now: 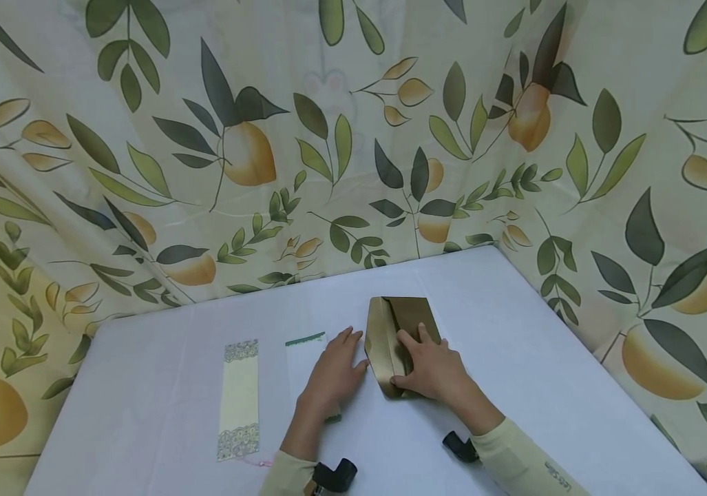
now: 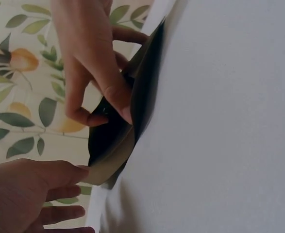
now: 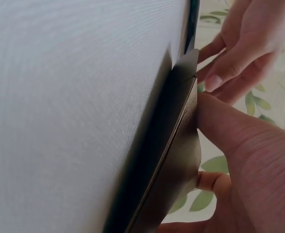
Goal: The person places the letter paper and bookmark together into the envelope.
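Observation:
A gold envelope (image 1: 381,331) with angled flaps lies on the white-covered table in the head view. Over it is my right hand (image 1: 436,368), its bent fingers and thumb gripping across the front. In the left wrist view the envelope (image 2: 115,162) gapes, showing a dark inside, with the right thumb at its edge. My left hand (image 1: 336,368) is beside the envelope's left edge, fingers extended, index fingertip right at the edge in the left wrist view. A white card (image 1: 303,355) with green ends lies partly hidden beneath the left hand and forearm.
Left of the white card lies a cream bookmark (image 1: 239,389) with lace-patterned ends and a pink cord (image 1: 260,463) at its bottom. A fruit-and-leaf patterned curtain (image 1: 328,172) hangs behind and beside the table (image 1: 161,386). Black camera mounts (image 1: 336,475) sit at both wrists.

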The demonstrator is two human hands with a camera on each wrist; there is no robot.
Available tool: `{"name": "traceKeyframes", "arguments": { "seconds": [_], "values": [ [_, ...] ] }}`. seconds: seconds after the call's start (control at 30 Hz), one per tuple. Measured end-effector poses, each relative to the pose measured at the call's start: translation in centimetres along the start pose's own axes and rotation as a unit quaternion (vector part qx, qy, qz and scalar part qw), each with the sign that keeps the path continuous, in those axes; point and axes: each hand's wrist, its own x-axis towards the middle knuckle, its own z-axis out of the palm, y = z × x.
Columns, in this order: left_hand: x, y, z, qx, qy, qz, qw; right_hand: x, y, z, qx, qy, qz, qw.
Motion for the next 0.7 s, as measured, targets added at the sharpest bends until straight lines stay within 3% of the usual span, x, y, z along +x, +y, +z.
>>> {"name": "traceKeyframes", "arguments": {
  "seconds": [0.27,0.7],
  "values": [
    [0.0,-0.5,-1.5,-0.029,0.010,-0.018,0.9994,0.0,0.0,0.1,0.001,-0.004,0.005,1.000],
    [-0.8,-2.7,-4.4,-0.057,0.024,-0.020,0.9979,0.0,-0.1,0.0,-0.004,-0.008,0.005,1.000]
  ]
}}
